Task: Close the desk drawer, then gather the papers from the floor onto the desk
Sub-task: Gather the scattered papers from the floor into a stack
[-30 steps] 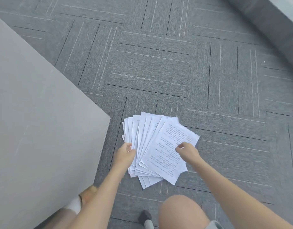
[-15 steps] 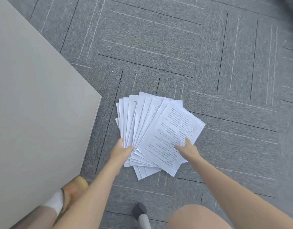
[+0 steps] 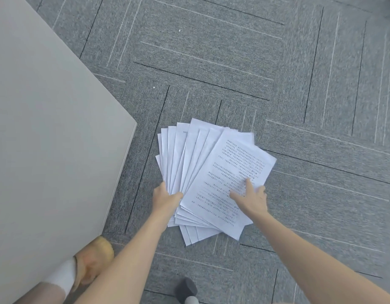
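A fan of several white printed papers (image 3: 196, 163) lies on the grey carpet, right of the desk corner. My left hand (image 3: 165, 199) sits at the fan's lower left edge, thumb on top of the sheets and fingers curled at their edge. My right hand (image 3: 251, 197) lies flat on the top printed sheet near its right edge, fingers spread. The beige desk top (image 3: 46, 128) fills the left side of the view. The desk drawer is out of sight.
Grey carpet tiles (image 3: 233, 51) with line patterns stretch beyond and to the right of the papers. My foot in a yellow slipper and white sock (image 3: 95, 258) stands by the desk corner. A dark foot tip (image 3: 186, 287) shows at the bottom.
The view has come lower and closer to the papers. My right hand slid from the top sheet's upper right edge down onto its lower part and spread flat. My left hand stays at the left edge.
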